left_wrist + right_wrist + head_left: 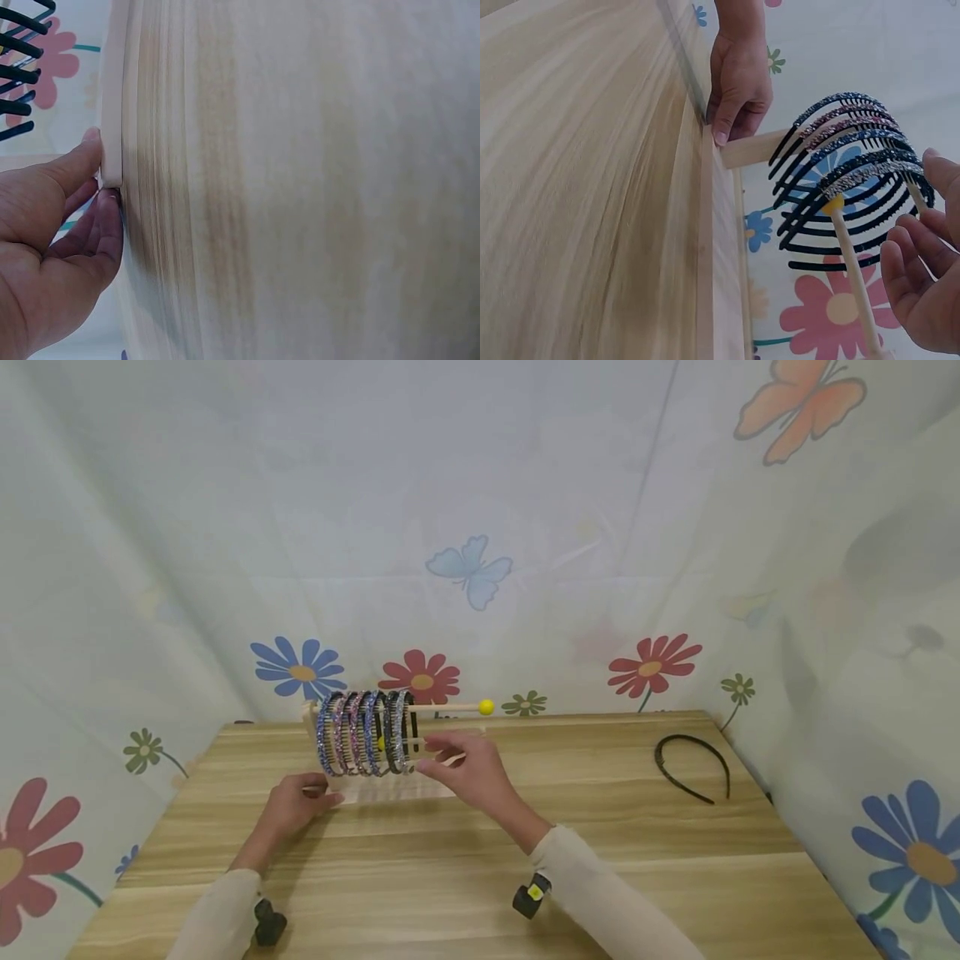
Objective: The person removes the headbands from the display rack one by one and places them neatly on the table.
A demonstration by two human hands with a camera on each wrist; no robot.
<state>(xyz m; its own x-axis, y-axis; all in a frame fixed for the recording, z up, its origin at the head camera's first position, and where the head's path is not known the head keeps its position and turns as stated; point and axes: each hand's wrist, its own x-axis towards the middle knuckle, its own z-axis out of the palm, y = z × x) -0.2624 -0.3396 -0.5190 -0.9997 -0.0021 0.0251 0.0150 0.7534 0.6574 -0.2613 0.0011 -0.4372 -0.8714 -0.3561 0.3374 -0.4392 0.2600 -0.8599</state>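
Note:
Several glittery headbands (367,732), in blue, pink, dark and silver, hang side by side on a wooden rack (751,150) with yellow-knobbed rods. In the left wrist view, my left hand (64,232) pinches the end of the rack's base board (112,97), thumb on one face and fingers on the other. At the outer end of the row is a silver headband (866,174). Beside it is my right hand (471,771), thumb and fingers apart, fingertips at or very near its edge; exact contact is unclear.
A plain dark headband (693,768) lies at the right of the wooden table (480,877). One yellow knob (487,707) ends the upper rod, which sticks out to the right. A flower-patterned curtain (570,635) hangs behind the table.

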